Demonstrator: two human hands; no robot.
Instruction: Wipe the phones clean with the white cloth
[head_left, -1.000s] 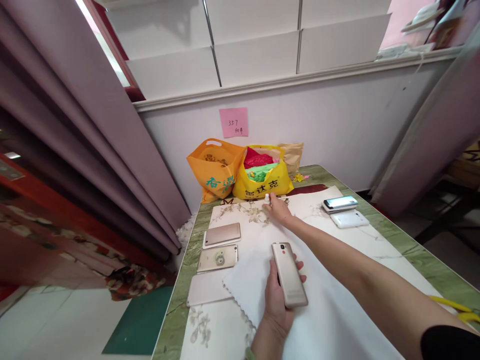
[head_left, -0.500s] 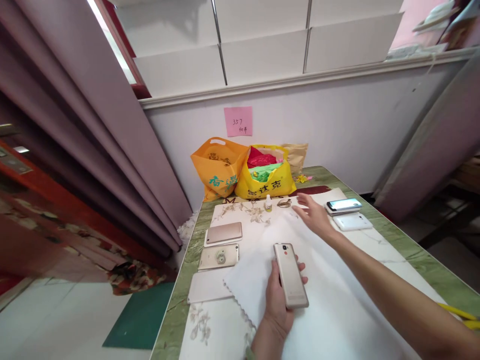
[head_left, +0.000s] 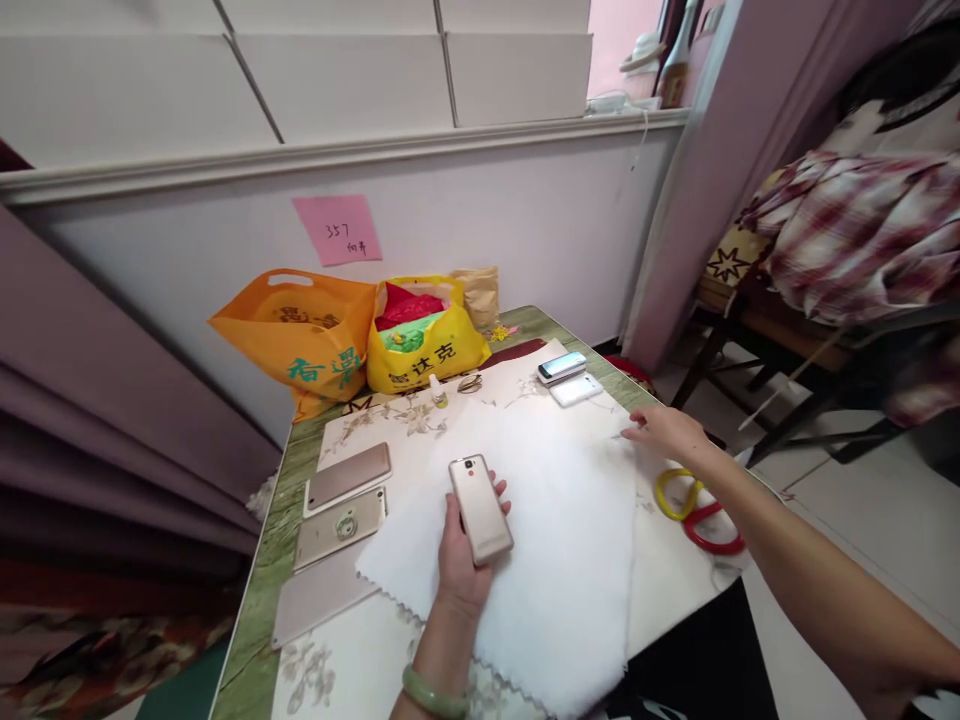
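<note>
My left hand (head_left: 459, 560) is closed round a gold phone (head_left: 480, 507), held back side up over a white cloth (head_left: 540, 540) spread on the table. My right hand (head_left: 664, 432) reaches out over the table's right side, fingers stretched flat and holding nothing, near the cloth's right edge. Just beside it lie a yellow ring (head_left: 675, 493) and a red ring (head_left: 711, 532). A small dropper bottle (head_left: 436, 391) stands at the back of the table.
Three gold phones (head_left: 346, 477) lie in a column on the left of the green marble table (head_left: 259, 640). Two stacked phones (head_left: 568, 376) sit at the back right. Orange bag (head_left: 300, 335) and yellow bag (head_left: 420, 345) stand against the wall. A chair with a plaid blanket (head_left: 847, 230) is at right.
My right hand has let go of the small bottle at the back and swung right across the table to the right edge. The view has turned right. The left hand still holds the phone.
</note>
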